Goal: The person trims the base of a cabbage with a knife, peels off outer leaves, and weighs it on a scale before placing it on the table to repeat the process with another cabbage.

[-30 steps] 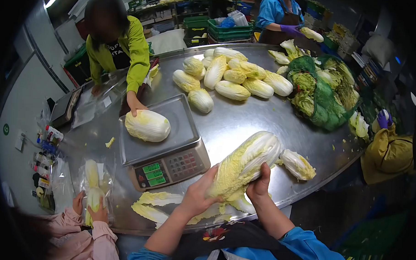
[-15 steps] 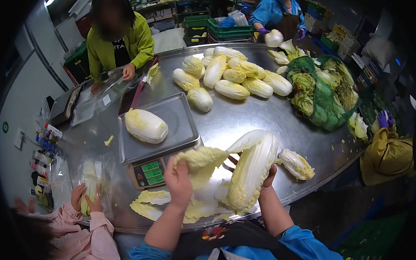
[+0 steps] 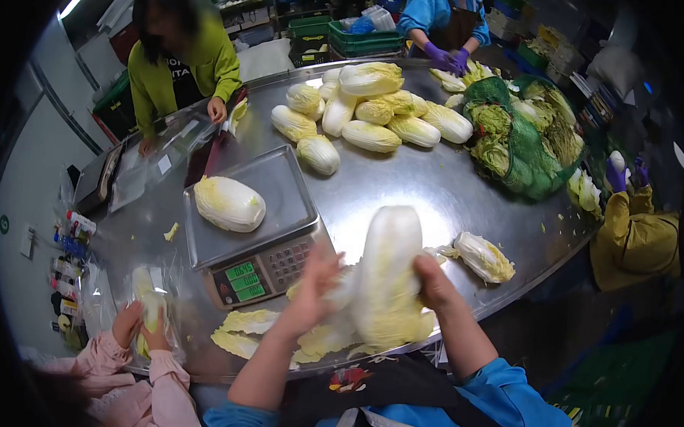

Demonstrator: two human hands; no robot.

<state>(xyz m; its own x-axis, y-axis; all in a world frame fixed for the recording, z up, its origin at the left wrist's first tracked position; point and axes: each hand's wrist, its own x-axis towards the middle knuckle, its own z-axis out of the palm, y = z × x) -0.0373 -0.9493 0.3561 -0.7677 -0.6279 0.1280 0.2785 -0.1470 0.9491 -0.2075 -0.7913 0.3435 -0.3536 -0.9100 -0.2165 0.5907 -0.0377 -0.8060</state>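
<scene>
A large napa cabbage [image 3: 391, 275] stands nearly upright above the table's near edge, slightly blurred. My right hand [image 3: 436, 283] grips its right side, thumb in front and the other fingers hidden behind. Left of the cabbage, my left hand [image 3: 314, 288] is smeared by motion, its fingers apart and seemingly holding nothing. A pale blurred leaf [image 3: 344, 293] shows between that hand and the cabbage. Loose outer leaves [image 3: 324, 341] lie on the metal below. A smaller trimmed napa cabbage [image 3: 483, 257] rests to the right.
A digital scale [image 3: 294, 258] bears another cabbage [image 3: 229, 204] on its tray. Beyond are a pile of cabbages [image 3: 371, 136] and a green net bag [image 3: 535, 171]. A pink-sleeved person [image 3: 167, 377] handles a bagged cabbage at lower left; other people stand around the metal table [image 3: 358, 191].
My left hand has let go of the leaf it was pulling from the cabbage. The cabbage has shifted left and turned more upright. Across the table, a cabbage was tossed or set onto the pile.
</scene>
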